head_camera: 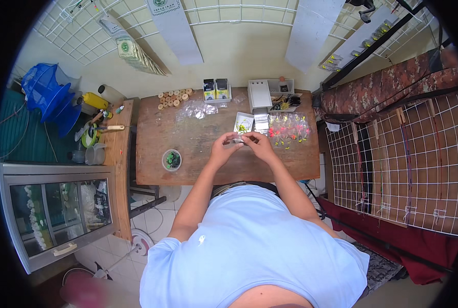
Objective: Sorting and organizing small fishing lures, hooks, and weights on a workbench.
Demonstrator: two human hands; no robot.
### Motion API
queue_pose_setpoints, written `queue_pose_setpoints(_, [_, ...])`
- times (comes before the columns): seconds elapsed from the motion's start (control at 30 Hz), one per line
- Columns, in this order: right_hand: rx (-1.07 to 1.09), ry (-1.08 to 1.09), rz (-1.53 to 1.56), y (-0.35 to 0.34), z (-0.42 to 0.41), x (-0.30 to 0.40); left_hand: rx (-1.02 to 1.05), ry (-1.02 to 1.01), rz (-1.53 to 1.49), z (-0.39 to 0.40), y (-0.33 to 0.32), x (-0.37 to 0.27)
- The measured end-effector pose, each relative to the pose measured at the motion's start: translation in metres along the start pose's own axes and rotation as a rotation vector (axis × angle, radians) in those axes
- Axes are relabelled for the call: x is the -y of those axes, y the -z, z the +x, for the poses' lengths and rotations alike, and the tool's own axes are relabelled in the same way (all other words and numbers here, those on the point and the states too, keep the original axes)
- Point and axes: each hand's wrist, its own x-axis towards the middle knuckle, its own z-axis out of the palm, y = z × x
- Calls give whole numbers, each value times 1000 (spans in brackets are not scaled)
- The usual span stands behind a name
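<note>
My left hand [223, 148] and my right hand [260, 146] meet over the wooden table, fingertips close together. Pinched between them is a small clear plastic piece [237, 140], too small to make out fully. Just beyond the fingers stands a white tray [249, 115] holding yellow-green jig heads [243, 126]. To the right of that tray lies a silvery strip [261, 122]. Clear packets with pink and yellow jig heads [289, 129] spread beside my right hand, with several loose yellow ones along their near edge.
On the wooden table [198, 169] are a tub of green-and-black pieces [172, 160], clear plastic bags [198, 111], wooden discs [174, 97], a box of black packets [216, 92] and a white organizer [260, 96]. A glass-fronted cabinet [59, 215] stands left; a wire grid [398, 165] stands right.
</note>
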Motion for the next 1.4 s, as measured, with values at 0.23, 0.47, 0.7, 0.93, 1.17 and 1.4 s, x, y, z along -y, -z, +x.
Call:
queue_pose_setpoints(0.23, [23, -123, 240, 4, 0, 6, 19, 6, 135, 1, 9, -11])
queue_pose_setpoints(0.47, [28, -28, 159, 2, 7, -5, 61, -311, 491, 7, 17, -27])
queue_pose_setpoints(0.7, [63, -87, 148, 7, 6, -8, 153, -404, 601, 14, 20, -32])
queue_pose_setpoints(0.93, [51, -41, -28, 10, 2, -4, 148, -301, 493, 14, 16, -31])
queue_pose_setpoints(1.17, [7, -58, 58, 10, -1, -5, 136, 330, -177, 18, 16, 6])
queue_pose_setpoints(1.4, [-134, -7, 112, 4, 1, -13, 68, 355, -174, 15, 11, 10])
